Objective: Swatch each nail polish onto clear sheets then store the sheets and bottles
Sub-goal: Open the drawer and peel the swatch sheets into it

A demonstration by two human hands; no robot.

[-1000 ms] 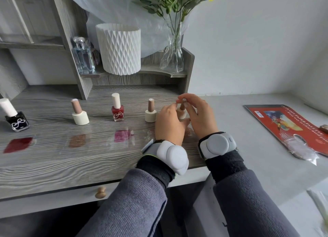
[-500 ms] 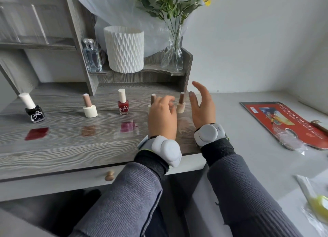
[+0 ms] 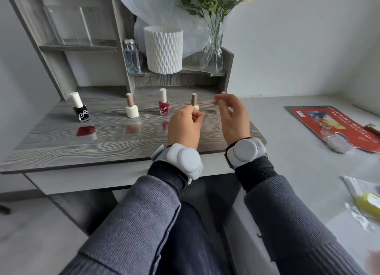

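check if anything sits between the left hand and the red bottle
Nothing visible does: the red bottle stands just left of the left hand, with only desk surface between them.

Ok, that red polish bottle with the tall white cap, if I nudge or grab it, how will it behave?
The red polish bottle looks like glass, so probably rigid, smooth to grip and breakable if dropped. Its tall cap over a small base suggests a high push could tip it; a low push would likely slide it along the glossy desk top.
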